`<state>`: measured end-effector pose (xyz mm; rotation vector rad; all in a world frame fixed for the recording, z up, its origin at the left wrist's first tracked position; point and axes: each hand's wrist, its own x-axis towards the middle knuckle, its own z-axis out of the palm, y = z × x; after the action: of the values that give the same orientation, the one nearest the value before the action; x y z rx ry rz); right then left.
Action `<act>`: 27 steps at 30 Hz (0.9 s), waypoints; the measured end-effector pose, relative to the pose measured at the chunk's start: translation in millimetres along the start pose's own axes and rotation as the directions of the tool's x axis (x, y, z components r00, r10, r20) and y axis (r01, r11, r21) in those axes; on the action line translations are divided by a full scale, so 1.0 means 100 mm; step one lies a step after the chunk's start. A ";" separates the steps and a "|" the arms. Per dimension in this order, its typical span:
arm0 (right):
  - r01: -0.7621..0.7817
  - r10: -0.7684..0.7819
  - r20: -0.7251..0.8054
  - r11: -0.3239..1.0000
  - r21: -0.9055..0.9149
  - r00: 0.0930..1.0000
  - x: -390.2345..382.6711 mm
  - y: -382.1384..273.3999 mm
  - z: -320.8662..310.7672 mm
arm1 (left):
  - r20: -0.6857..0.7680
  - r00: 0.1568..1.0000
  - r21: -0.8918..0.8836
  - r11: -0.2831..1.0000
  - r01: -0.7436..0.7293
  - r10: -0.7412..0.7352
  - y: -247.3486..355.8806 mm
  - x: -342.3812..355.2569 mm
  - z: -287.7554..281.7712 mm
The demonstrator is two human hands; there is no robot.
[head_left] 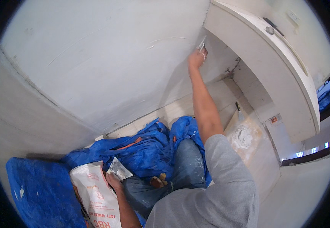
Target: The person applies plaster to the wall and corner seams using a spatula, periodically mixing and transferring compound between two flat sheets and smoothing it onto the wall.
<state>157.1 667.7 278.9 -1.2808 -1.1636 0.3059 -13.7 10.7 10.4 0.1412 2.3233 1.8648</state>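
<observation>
My right hand [198,58] is stretched up and forward to the white wall, closed around a small putty knife [201,46]. The knife's pale, thin blade points up along the wall, near its corner under the counter; I cannot tell whether the blade touches. White smears show on the fingers. Low on the left, my left hand [113,181] is closed on a flat, square plate [119,170] smeared with white putty, beside my knee. A white printed sack [96,195] lies next to my left forearm.
Blue tarpaulin [146,150] lies bunched before my knees and over something at the left. White putty [242,136] is heaped on a sheet on the floor at the right, with a tool [238,110] behind it. A white curved counter [267,64] overhangs the right.
</observation>
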 end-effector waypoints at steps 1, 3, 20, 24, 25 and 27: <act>0.001 -0.001 0.003 1.000 -0.003 1.000 -0.10 -0.10 0.02 | -0.001 1.000 0.001 1.000 0.004 -0.004 -0.02 0.02 -0.04; 0.021 -0.022 -0.006 0.996 -0.087 1.000 -0.41 -0.39 0.07 | 0.220 0.972 -0.076 0.992 0.101 -0.082 -0.01 0.06 -0.13; 0.083 -0.084 0.022 0.995 0.052 0.996 -0.33 -0.11 -0.02 | 0.147 0.976 0.067 0.986 0.152 -0.160 -0.20 0.12 -0.10; 0.298 -0.298 0.033 0.954 0.029 0.954 -1.28 -0.85 0.23 | 0.157 0.983 0.062 0.994 0.090 -0.099 -0.47 0.15 -0.25; 0.377 -0.377 0.074 0.926 0.010 0.923 -1.53 -0.97 0.23 | 0.163 0.982 0.059 0.994 0.091 -0.100 -0.44 0.14 -0.20; 0.497 -0.508 0.168 0.861 0.109 0.845 -1.92 -1.14 0.19 | 0.088 0.989 0.043 0.992 0.115 -0.119 -0.39 0.08 -0.12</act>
<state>10.9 497.2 277.2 -0.8588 -1.5966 0.0710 -23.0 -7.8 -25.3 0.0901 2.2553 1.7237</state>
